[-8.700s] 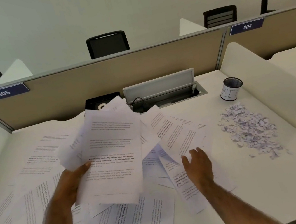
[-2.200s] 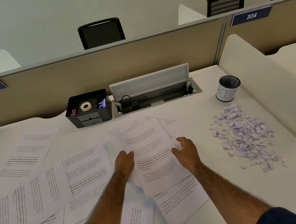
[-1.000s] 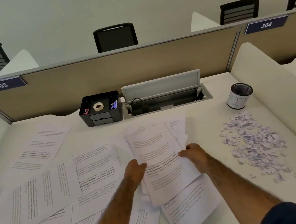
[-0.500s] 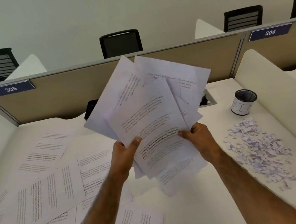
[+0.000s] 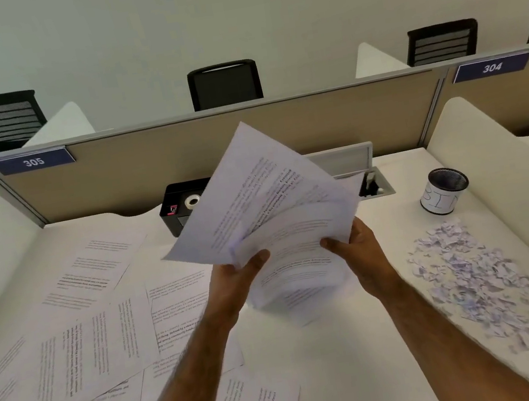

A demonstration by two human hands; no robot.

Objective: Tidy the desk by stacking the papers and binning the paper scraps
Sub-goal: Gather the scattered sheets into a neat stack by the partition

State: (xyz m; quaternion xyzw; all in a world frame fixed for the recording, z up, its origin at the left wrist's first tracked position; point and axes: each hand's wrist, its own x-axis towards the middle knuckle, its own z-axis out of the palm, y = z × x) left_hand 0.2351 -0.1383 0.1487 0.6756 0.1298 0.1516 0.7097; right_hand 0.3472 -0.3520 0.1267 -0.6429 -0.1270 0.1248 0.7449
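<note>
We held a messy bunch of white printed paper sheets [image 5: 269, 220] up in the air, over the middle of the white desk [image 5: 350, 360]. Our left hand [image 5: 234, 281] gripped the left side of the bunch with the thumb on top. Our right hand [image 5: 361, 251] gripped the right side. The two hands were apart, with the paper between them.

We think the job was only partly done. Some sheets were in our hands, but they were not lined up. They spread out like a fan, with corners sticking out. Many more loose white printed sheets [image 5: 96, 331] lay flat on the left side and the near side of the desk, some on top of each other. They were not stacked yet. The heap of tiny torn white paper scraps [image 5: 472, 275] lay on the right side of the desk, not binned yet. The small black mesh cup with a white label [image 5: 446, 195] stood near the far end of that heap. We could not tell if any scraps were inside it.

The bunch was tilted. Its long way ran from our hands up and away, toward the beige wall panel [image 5: 147, 170]. Its top corner pointed up at that panel, and its bottom ends hung down toward the desk. The printed side faced us. The paper looked blurry, so we could not count the sheets.
</note>
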